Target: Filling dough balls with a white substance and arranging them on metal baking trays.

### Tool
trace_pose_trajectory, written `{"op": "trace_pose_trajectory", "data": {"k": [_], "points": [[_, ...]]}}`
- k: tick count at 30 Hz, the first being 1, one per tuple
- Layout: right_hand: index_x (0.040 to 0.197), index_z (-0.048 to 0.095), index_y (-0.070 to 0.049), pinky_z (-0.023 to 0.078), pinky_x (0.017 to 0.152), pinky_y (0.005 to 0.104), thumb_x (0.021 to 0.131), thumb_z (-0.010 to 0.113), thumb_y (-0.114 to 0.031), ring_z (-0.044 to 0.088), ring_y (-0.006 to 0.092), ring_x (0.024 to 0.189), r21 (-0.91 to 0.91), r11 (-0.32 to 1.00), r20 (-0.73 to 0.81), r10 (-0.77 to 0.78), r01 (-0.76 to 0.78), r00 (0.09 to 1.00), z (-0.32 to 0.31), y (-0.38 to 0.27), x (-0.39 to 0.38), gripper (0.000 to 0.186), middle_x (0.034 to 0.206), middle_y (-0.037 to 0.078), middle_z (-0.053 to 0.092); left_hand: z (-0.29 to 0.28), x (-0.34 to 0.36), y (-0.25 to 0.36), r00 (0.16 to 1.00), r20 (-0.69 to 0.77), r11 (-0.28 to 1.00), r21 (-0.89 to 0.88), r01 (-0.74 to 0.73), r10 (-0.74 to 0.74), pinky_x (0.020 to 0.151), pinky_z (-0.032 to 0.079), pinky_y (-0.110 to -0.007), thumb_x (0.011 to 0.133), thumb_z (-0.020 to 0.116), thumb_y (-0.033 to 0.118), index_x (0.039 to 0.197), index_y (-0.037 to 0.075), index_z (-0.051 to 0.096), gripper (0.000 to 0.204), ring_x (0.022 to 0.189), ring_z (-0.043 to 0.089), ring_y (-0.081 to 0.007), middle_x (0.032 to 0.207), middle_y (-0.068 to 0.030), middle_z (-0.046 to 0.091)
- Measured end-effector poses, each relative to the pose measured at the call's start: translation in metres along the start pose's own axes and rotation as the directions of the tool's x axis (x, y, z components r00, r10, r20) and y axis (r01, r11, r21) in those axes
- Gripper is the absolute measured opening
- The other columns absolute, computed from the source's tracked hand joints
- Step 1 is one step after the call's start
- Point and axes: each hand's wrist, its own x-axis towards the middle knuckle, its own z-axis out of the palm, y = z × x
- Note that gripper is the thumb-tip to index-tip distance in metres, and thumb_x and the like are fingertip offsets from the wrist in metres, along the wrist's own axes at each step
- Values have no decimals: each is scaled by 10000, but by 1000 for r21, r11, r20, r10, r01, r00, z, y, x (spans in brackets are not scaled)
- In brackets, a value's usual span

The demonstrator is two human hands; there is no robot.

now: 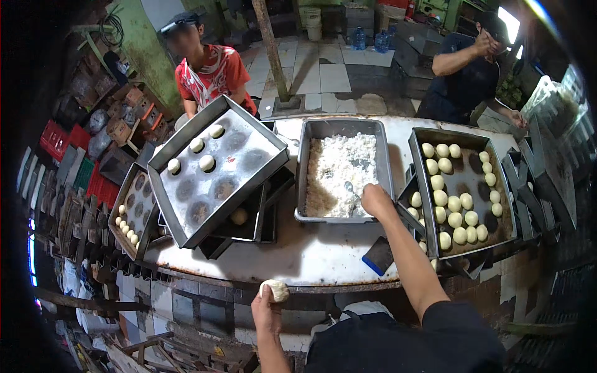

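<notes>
Dough (279,291) juts rightward from the left fingers (266,294).

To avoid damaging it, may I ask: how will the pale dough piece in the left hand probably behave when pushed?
The dough piece is probably soft and easily dented, as its surface looks uneven. Its rounded outline suggests it might roll. It seems light, since the left hand alone supports it.
</notes>
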Motion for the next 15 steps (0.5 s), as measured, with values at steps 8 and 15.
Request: {"op": "trace_pose_trajectory", "data": {"k": [8, 15], "points": [[1007, 698, 78, 544, 908, 515, 863, 560, -19, 671, 487, 1020, -195, 979, 300, 111, -54, 947, 28, 5, 31, 222, 1067, 327, 685, 43, 14, -26, 996, -78, 993, -110, 44, -52, 855, 585, -384, 1038, 608, 251, 1120, -24, 645, 289, 920, 705, -238, 1029, -125, 715], [889, 665, 30, 535, 811, 545, 860, 563, 1, 673, 461, 907, 4, 993, 161, -114, 115, 980, 24, -17, 21, 110, 934, 264, 691, 60, 32, -39, 990, 61, 992, 32, 125, -127, 865, 555, -372, 1067, 541, 261, 1109, -40, 625, 315, 920, 693, -229, 1013, -130, 697]]}}
